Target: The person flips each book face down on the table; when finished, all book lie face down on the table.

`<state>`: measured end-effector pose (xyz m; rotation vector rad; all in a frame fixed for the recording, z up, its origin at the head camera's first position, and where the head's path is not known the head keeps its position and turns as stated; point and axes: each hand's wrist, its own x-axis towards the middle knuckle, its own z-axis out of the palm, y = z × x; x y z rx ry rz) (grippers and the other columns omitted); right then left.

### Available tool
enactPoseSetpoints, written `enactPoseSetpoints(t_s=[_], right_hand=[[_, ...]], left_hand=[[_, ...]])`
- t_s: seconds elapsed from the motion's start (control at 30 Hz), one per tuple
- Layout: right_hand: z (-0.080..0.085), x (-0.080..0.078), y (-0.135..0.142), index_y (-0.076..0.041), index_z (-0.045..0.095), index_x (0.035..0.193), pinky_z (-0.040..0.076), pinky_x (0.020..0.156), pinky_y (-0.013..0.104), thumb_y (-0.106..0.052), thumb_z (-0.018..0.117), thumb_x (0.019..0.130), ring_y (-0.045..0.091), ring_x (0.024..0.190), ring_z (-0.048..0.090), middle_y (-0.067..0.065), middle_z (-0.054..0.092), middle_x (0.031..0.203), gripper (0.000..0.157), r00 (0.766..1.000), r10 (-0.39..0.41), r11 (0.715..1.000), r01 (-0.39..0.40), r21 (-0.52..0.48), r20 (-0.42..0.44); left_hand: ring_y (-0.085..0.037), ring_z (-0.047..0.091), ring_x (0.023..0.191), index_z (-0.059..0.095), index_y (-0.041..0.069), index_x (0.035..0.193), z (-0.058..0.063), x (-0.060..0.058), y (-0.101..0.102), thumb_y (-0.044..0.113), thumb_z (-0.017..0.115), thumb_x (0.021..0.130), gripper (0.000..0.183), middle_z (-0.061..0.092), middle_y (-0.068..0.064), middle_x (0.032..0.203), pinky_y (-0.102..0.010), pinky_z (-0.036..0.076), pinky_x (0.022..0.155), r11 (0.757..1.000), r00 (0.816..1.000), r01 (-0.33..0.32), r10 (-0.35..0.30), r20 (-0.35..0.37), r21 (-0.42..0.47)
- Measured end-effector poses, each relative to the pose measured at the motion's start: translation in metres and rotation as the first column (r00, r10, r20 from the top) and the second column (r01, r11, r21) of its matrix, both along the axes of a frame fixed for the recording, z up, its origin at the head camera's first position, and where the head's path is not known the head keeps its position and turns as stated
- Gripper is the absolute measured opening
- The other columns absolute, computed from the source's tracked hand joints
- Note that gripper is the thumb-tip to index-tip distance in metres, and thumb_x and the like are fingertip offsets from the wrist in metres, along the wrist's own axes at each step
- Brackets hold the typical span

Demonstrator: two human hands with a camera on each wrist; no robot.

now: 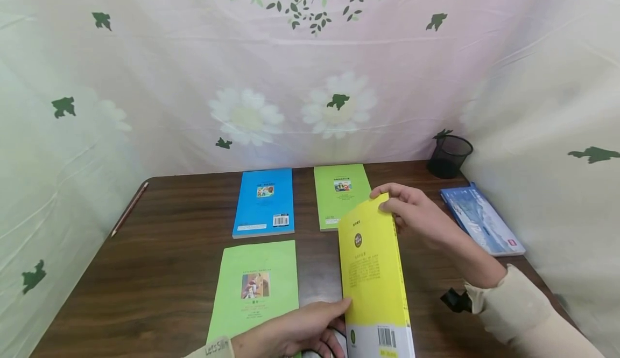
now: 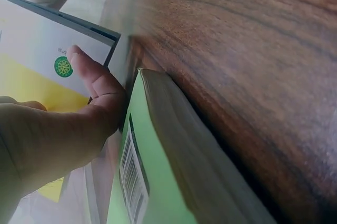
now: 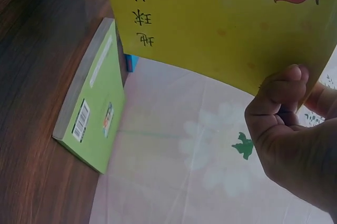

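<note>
A yellow book [image 1: 370, 266] with a white lower band is held raised and tilted above the table, its back cover showing in the head view. My right hand [image 1: 411, 207] pinches its top right corner; in the right wrist view, curled fingers [image 3: 284, 89] lie against the illustrated cover. My left hand [image 1: 305, 325] grips the lower left edge, thumb on the back cover and the other fingers partly hidden behind. Left of it lies a light green book [image 1: 261, 288]. Behind are a blue book [image 1: 265, 204] and a second green book [image 1: 339, 185], partly covered by the yellow one.
On the dark wooden table [image 1: 145, 288], a pencil [image 1: 129, 209] lies along the left edge. A black mesh pen holder [image 1: 448, 159] stands at the back right, with a blue-and-white book [image 1: 481, 220] in front. A printed cloth [image 1: 290, 56] hangs behind and at both sides.
</note>
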<state>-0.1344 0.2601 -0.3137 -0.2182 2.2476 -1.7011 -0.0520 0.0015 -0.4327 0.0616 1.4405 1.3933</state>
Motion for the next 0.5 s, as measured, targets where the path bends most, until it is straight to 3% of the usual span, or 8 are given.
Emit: enactPoseSetpoints(t_s=[0.17, 0.37, 0.5], right_hand=[[0.001, 0.0013, 0.0009, 0.002, 0.047, 0.129, 0.057, 0.066, 0.032, -0.012, 0.048, 0.102, 0.022, 0.086, 0.073, 0.024, 0.068, 0.12, 0.031, 1.0, 0.011, 0.999, -0.012, -0.051, -0.016], [0.0, 0.0014, 0.0044, 0.002, 0.048, 0.129, 0.059, 0.07, 0.032, -0.014, 0.048, 0.104, 0.021, 0.089, 0.074, 0.014, 0.07, 0.116, 0.03, 0.999, -0.002, 0.996, -0.001, -0.088, -0.034], [-0.0008, -0.0006, 0.0093, 0.001, 0.047, 0.131, 0.059, 0.071, 0.031, -0.014, 0.047, 0.104, 0.021, 0.089, 0.074, 0.014, 0.07, 0.116, 0.031, 1.0, -0.001, 0.997, -0.001, -0.075, -0.03]], left_hand=[[-0.007, 0.062, 0.065, 0.054, 0.007, 0.129, 0.0005, -0.0012, -0.0005, 0.059, 0.04, 0.103, 0.06, 0.065, -0.005, 0.104, -0.017, 0.049, 0.056, 1.0, 1.0, 0.01, -0.01, 0.014, 0.026], [-0.005, 0.063, 0.065, 0.051, 0.009, 0.138, -0.0004, -0.0024, -0.001, 0.059, 0.037, 0.103, 0.062, 0.069, -0.005, 0.104, -0.016, 0.05, 0.058, 0.995, 0.998, 0.032, -0.037, 0.046, 0.096], [-0.005, 0.059, 0.064, 0.059, 0.013, 0.132, 0.0019, -0.0006, -0.0021, 0.056, 0.041, 0.104, 0.055, 0.067, -0.002, 0.094, -0.016, 0.047, 0.056, 0.996, 1.0, 0.014, -0.014, 0.002, 0.088]])
